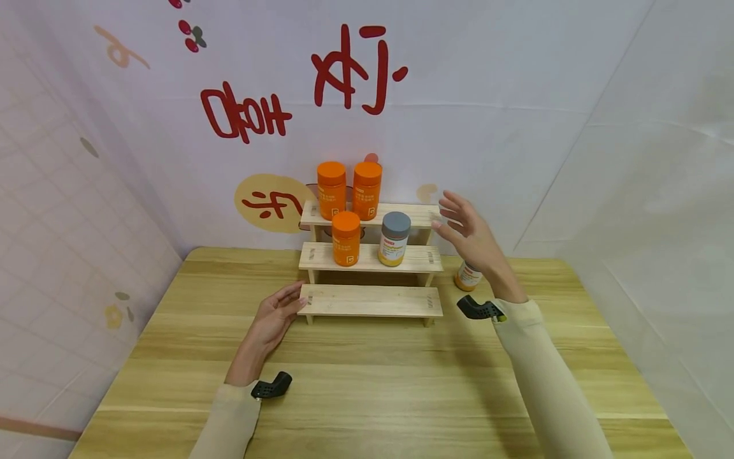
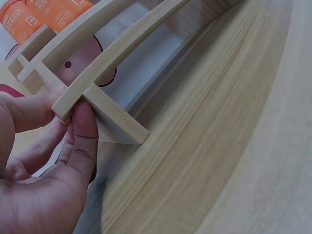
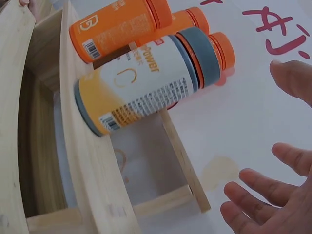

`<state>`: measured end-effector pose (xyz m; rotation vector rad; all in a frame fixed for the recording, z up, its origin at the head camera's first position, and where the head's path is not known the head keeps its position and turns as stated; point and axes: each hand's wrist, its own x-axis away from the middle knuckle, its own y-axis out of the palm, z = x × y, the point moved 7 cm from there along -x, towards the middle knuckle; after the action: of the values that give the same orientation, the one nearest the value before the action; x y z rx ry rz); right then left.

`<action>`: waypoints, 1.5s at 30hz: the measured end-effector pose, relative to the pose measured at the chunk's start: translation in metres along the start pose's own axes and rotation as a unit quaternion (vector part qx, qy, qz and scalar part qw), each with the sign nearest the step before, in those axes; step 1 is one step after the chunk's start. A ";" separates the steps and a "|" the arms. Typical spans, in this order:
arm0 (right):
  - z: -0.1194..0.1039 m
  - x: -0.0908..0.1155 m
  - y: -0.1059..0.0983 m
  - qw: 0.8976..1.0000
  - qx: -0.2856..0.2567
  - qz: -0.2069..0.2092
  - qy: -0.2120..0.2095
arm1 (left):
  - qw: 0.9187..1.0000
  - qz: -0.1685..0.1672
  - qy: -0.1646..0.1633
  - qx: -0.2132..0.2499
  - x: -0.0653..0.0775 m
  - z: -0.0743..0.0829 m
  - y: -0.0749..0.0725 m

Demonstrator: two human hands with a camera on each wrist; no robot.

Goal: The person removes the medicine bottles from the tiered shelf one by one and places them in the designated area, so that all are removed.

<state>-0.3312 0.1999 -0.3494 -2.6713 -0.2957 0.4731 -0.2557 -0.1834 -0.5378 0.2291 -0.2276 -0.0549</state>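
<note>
A three-step wooden display rack stands on the table. My left hand pinches the left end of its lowest board between thumb and fingers, as the left wrist view shows close up. On the middle step are an orange bottle and a white-and-yellow bottle with a grey lid. Two more orange bottles, one at left and one at right, stand upright on the top step. My right hand is raised off the rack's right end, fingers spread and holding nothing.
Another white-and-yellow bottle stands on the table right of the rack, partly covered by my right hand. The wooden table reaches a white printed wall sheet behind the rack. More sheeting hangs at both sides.
</note>
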 end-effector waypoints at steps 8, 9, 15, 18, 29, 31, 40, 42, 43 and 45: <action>-0.007 -0.019 0.012 0.999 -0.018 -0.013 0.030 | 1.000 -0.004 0.006 0.003 -0.002 0.001 0.001; -0.008 -0.022 0.014 0.999 -0.019 -0.015 0.034 | 1.000 -0.006 0.006 0.003 -0.002 0.001 0.001; -0.012 -0.038 0.019 0.998 -0.027 -0.020 0.047 | 1.000 -0.010 0.006 0.005 -0.003 0.003 0.003; -0.016 -0.046 0.022 0.998 -0.035 -0.022 0.052 | 1.000 -0.010 0.006 0.009 -0.003 0.004 0.003; -0.031 -0.066 0.044 0.995 -0.055 -0.048 0.062 | 1.000 -0.012 0.006 0.001 -0.002 0.003 0.001; -0.031 -0.069 0.049 0.995 -0.057 -0.056 0.063 | 1.000 -0.013 0.006 0.002 -0.002 0.002 0.001; -0.032 -0.080 0.069 0.991 -0.040 -0.084 0.092 | 1.000 -0.014 0.006 0.005 -0.002 0.001 0.000; -0.034 -0.082 0.073 0.990 -0.040 -0.092 0.097 | 1.000 -0.014 0.006 0.003 -0.002 0.000 0.000; -0.034 -0.083 0.074 0.990 -0.039 -0.094 0.100 | 1.000 -0.013 0.005 0.003 -0.002 0.000 0.000; -0.034 -0.085 0.077 0.989 -0.038 -0.098 0.102 | 1.000 -0.013 0.005 0.002 -0.001 -0.001 0.000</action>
<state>-0.3865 0.0955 -0.3289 -2.7000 -0.5160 0.1298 -0.2569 -0.1832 -0.5386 0.2360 -0.2140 -0.0795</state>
